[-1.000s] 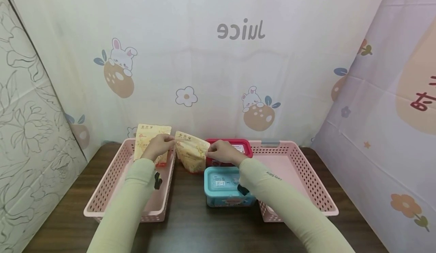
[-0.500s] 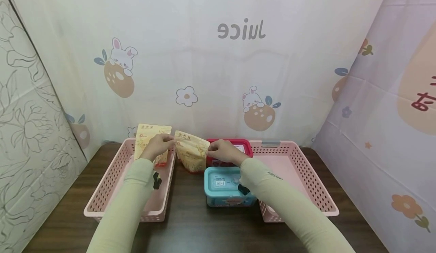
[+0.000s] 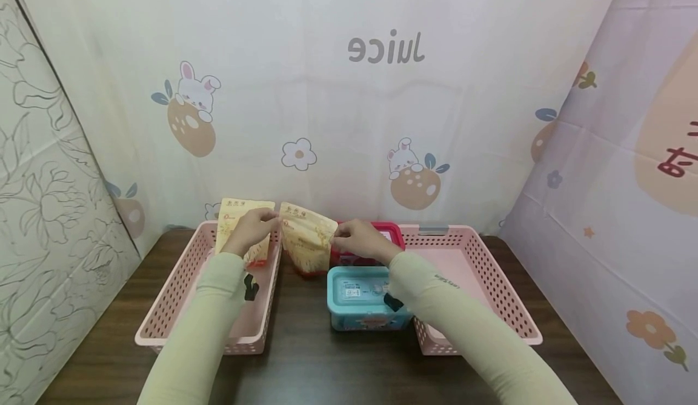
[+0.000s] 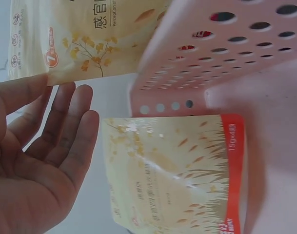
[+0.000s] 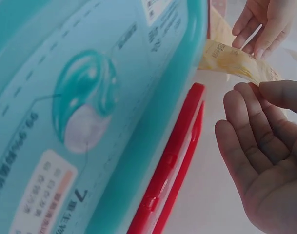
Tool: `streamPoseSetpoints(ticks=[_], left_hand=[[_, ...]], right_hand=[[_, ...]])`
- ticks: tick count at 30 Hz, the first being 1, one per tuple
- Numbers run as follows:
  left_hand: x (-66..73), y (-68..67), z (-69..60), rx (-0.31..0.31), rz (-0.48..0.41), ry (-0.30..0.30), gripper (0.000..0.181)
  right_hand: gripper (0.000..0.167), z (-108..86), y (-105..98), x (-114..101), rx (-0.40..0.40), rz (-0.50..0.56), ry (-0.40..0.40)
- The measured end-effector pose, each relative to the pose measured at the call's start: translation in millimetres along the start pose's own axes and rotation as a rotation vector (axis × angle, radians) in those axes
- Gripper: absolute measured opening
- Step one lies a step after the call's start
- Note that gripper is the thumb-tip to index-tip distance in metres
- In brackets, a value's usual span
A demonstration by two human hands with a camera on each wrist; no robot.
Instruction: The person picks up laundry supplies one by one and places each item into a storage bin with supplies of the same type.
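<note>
A cream stand-up pouch [image 3: 306, 242] with a red bottom hangs between my two hands in the head view. My left hand [image 3: 252, 232] pinches its upper left edge between thumb and forefinger, and the other fingers stay loose. On the opposite edge, my right hand [image 3: 364, 239] pinches the pouch the same way. Behind my left hand, a similar cream pouch [image 4: 172, 170] stands upright in the left pink basket [image 3: 169, 299]. A teal lidded tub [image 3: 354, 317] sits below my right hand, and a red-lidded tub [image 3: 394, 236] is partly hidden behind that hand.
On the right of the dark wooden table [image 3: 305, 368] stands another pink basket [image 3: 498, 284] with perforated walls. The teal tub is close against its left side. A printed curtain [image 3: 338, 114] hangs behind everything, with more fabric at both sides.
Both hands have risen slightly, and the pinched pouch has come up a little with them. The baskets, tubs and the other pouch have stayed in place.
</note>
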State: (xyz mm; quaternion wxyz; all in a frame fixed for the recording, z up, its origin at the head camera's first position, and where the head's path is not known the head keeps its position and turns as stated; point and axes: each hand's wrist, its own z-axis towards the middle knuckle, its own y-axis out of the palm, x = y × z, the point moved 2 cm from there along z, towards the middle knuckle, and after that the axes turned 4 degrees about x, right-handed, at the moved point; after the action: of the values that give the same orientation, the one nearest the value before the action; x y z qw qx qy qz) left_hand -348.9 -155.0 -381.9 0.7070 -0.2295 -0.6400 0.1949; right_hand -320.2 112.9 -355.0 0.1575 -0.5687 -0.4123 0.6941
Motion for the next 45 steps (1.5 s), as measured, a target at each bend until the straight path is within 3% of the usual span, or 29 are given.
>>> streamPoseSetpoints(ticks=[5, 12, 23, 35, 45], left_hand=[[6.8, -4.2, -1.9, 0.038, -0.012, 0.037, 0.042], [13.8, -9.3, -4.0, 0.072, -0.055, 0.019, 0.044], [25.9, -17.3, -8.3, 0.089, -0.105, 0.039, 0.046], [35.2, -24.4, -13.1, 0.106, -0.175, 0.074, 0.044], [33.8, -26.9, -18.3, 0.093, -0.237, 0.068, 0.048]], right_hand=[[0.014, -7.2, -2.3, -7.9, 0.046, 0.032, 0.0], [0.014, -16.6, -3.6, -16.6, 0.138, 0.095, -0.033], [0.015, -22.4, -8.5, -19.1, 0.256, 0.207, -0.063], [0.015, -24.6, -13.7, -18.5, 0.296, 0.328, -0.168], [0.016, -24.2, -13.2, -15.3, 0.316, 0.375, -0.159]])
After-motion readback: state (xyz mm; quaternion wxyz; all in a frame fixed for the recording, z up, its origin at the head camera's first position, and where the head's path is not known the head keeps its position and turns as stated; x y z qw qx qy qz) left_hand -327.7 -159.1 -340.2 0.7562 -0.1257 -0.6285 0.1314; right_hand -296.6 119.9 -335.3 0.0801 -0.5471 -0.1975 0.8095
